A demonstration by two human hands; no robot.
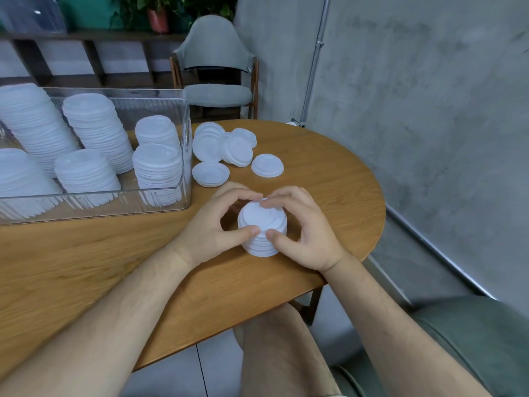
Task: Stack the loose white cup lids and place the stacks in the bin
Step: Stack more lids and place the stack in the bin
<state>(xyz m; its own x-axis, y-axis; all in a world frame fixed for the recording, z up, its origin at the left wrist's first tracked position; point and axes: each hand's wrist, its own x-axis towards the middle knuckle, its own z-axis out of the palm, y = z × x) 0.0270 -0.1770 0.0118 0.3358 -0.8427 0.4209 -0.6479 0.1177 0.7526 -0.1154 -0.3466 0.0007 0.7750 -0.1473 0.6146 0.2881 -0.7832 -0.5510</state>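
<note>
A short stack of white cup lids (pixel 262 222) stands on the wooden table (pixel 86 267) near its front right edge. My left hand (pixel 211 224) cups its left side and my right hand (pixel 303 227) cups its right side, thumbs and fingertips pressed to the stack. Several loose white lids (pixel 226 149) lie behind it, some overlapping, one apart (pixel 267 165) to the right. The clear plastic bin (pixel 186 156) stands at the left and holds several tall lid stacks (pixel 97 130).
A grey chair (pixel 217 67) stands behind the table by the concrete wall. A wooden shelf with a potted plant (pixel 157 18) runs along the back left. A green seat (pixel 472 339) and my knee (pixel 280 353) are below the table's rounded right edge.
</note>
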